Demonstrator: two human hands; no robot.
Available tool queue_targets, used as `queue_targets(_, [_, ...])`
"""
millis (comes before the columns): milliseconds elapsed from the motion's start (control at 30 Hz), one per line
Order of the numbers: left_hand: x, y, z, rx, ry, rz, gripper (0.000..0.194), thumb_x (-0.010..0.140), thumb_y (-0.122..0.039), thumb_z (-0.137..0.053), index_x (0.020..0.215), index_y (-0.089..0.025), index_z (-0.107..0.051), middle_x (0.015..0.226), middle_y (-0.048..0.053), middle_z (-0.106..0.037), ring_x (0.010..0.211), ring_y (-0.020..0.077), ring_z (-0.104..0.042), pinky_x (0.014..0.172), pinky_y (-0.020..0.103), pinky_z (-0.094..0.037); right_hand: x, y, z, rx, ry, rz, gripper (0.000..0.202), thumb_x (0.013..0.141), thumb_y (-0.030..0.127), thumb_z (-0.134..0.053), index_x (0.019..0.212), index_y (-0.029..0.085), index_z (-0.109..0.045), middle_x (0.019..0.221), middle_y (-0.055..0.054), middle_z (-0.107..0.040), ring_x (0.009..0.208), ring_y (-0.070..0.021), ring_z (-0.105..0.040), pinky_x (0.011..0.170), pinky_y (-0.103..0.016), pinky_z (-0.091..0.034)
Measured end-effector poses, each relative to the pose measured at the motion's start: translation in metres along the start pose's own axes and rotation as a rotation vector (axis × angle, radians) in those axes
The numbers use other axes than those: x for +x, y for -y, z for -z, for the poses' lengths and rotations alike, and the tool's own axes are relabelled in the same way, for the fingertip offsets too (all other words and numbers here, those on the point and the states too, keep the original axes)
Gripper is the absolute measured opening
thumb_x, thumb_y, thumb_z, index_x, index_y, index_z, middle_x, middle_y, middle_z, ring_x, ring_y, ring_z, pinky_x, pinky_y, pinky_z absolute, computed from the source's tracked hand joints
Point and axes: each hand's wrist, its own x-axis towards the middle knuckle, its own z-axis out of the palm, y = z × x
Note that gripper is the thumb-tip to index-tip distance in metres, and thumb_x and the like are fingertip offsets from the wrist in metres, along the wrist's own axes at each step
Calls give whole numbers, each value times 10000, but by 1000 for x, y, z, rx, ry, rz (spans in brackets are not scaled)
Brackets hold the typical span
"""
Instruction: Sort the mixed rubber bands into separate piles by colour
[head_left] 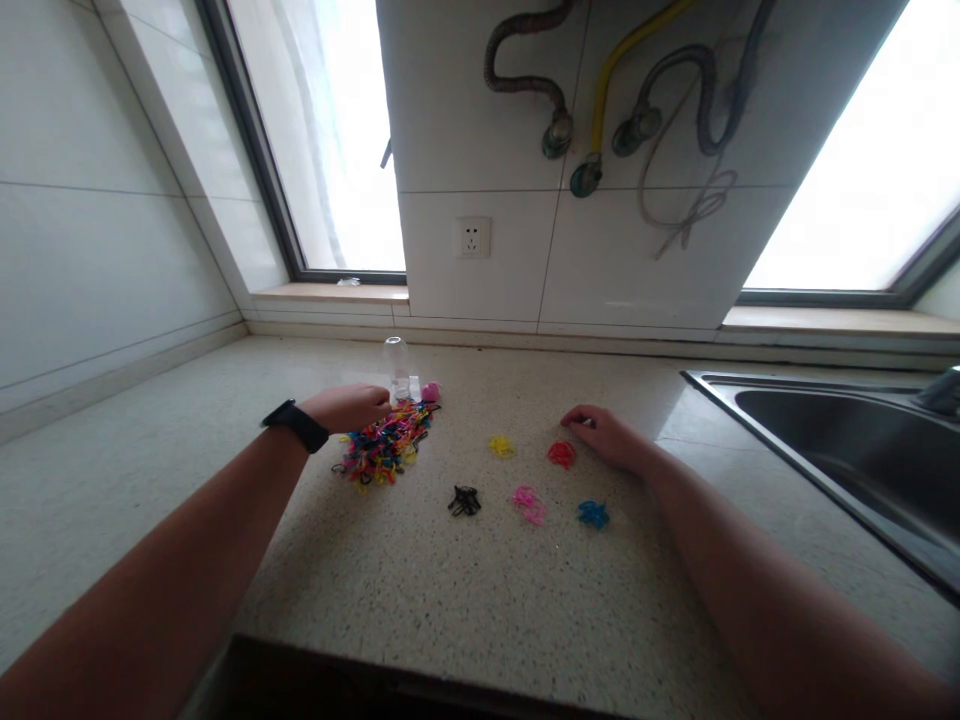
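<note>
My left hand (364, 402), with a black watch (297, 422) on the wrist, is at the upper left edge of a mixed pile of small colourful rubber bands (384, 445). Its fingers are curled closed, and whatever is in them is hidden. Just behind the red rubber bands (561, 454) rests my right hand (604, 435), fingers bent together; I cannot make out anything in them. Other small heaps sorted by colour lie between the hands and nearer to me: yellow rubber bands (500, 446), black rubber bands (465, 501), pink rubber bands (529, 505) and blue rubber bands (593, 514).
Behind the mixed pile stand a clear plastic bottle (394, 362) and a round pink object (430, 392). A steel sink (712, 385) is set into the speckled countertop (480, 590) at right. The tiled wall carries a socket (473, 237) and several pipes.
</note>
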Motion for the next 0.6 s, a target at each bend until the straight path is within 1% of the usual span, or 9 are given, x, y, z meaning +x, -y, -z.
queue_targets(133, [0, -4, 0, 20, 14, 31, 285, 972, -368, -546, 1153, -157, -609, 1138, 86, -622, 948, 184, -624, 824, 374, -551, 0, -1, 1, -13, 12, 15, 233, 852, 241, -540, 991, 209, -725, 983, -68, -745, 876, -220, -662, 836, -340, -497])
queue_targets(200, [-1, -7, 1, 20, 10, 33, 290, 973, -401, -533, 1051, -141, -634, 995, 64, -647, 831, 157, -621, 759, 339, -540, 0, 0, 1, -12, 14, 13, 239, 848, 242, -537, 991, 204, -725, 978, -71, -743, 858, -219, -658, 823, -339, -497])
queue_targets(300, [-2, -12, 1, 4, -22, 21, 395, 954, -481, -498, 792, -155, -652, 700, 28, -611, 616, 138, -543, 618, 285, -433, -1, 2, 1, -20, 13, 9, 249, 851, 251, -528, 999, 197, -721, 973, -74, -738, 841, -215, -652, 807, -336, -495])
queue_targets(367, [-3, -14, 2, -16, -57, 10, 448, 926, -531, -483, 698, -178, -638, 604, 24, -574, 547, 139, -482, 566, 290, -344, -1, 2, 1, -24, 14, 10, 249, 854, 250, -525, 1000, 197, -719, 976, -74, -735, 849, -214, -650, 813, -336, -491])
queue_targets(467, [-4, -14, 5, -56, -107, -4, 439, 881, -570, -513, 690, -194, -634, 590, 17, -573, 520, 133, -433, 548, 293, -283, -1, 2, 1, -21, 13, 5, 242, 853, 247, -530, 993, 199, -722, 967, -73, -735, 846, -214, -649, 811, -333, -490])
queue_targets(600, [-4, -15, 12, -142, -154, -31, 382, 811, -555, -622, 721, -186, -665, 640, 13, -616, 541, 120, -453, 551, 272, -286, -1, 1, 0, -27, 6, -4, 238, 861, 244, -530, 994, 204, -724, 951, -67, -735, 833, -208, -649, 791, -318, -491])
